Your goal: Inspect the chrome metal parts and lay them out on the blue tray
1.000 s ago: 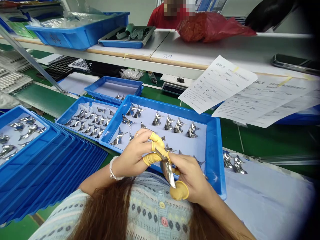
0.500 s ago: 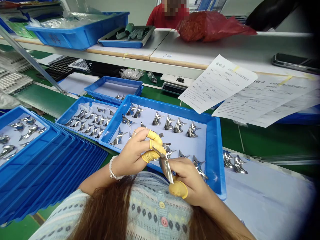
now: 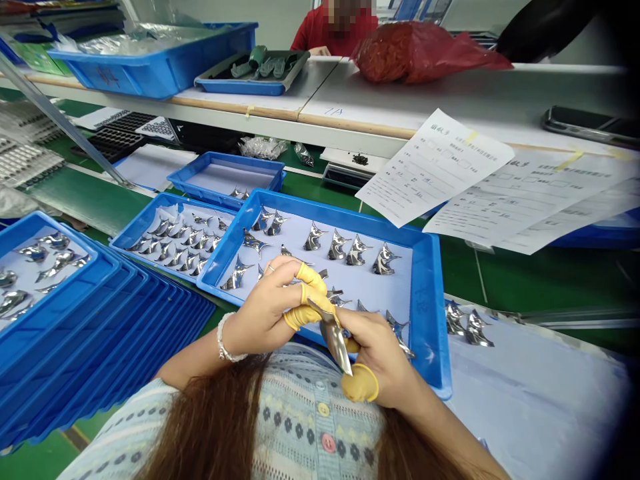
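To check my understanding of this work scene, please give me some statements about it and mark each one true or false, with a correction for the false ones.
1. The right hand is empty. False: it holds a metal piece together with the left hand.
2. The left hand's fingers wear blue cots. False: the cots are yellow.
3. A bracelet is on the left wrist. True.
4. A red bag lies on the white shelf. True.

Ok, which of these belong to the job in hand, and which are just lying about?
In use: left hand, right hand, polished metal piece held between them, yellow finger cots, blue tray of matching pieces.

Lying about: printed forms, red plastic bag, smartphone.
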{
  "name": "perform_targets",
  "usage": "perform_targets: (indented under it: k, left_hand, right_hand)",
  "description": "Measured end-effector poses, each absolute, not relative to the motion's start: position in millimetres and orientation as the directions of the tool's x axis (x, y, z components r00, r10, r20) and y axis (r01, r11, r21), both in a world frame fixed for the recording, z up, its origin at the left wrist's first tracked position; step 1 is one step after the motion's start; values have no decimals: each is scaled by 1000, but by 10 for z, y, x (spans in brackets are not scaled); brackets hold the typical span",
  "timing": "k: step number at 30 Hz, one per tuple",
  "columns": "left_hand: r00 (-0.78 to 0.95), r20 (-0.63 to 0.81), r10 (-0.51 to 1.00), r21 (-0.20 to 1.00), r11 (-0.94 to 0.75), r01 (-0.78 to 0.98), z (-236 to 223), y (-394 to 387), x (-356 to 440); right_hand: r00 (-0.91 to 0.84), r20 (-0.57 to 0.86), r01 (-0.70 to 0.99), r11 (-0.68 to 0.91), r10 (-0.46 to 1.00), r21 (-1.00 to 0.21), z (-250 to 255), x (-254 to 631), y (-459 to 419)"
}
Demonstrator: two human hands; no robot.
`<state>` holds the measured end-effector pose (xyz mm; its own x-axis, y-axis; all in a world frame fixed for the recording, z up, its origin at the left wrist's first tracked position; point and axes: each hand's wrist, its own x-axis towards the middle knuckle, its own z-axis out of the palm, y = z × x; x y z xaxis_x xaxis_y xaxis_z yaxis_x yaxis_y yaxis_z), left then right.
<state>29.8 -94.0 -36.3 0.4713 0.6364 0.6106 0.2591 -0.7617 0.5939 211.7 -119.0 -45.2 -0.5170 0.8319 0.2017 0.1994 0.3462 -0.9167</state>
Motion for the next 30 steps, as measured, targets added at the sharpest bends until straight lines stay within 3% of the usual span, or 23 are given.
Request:
perform_targets:
  k: [8,23,26,30]
  left_hand:
    - [474,607,638,595,-760,262,-364,-944,293]
    - [481,557,677,624,-723,295,-377,-942,285]
    - [473,575,667,605,-737,303,-387,-942,276]
    - [503,570,650,594,-749,294,-373,-970,279]
  right_hand:
    - [-539,221,239,400,813,-885,-458,2115,-1194]
    - [-653,208,74,334,729,-940,-496,2125,-1177]
    - [-603,167,37,236,780,-971,-527,2157,-1177]
    - [-388,138,11,154,911,-988,-555,2210,-1192]
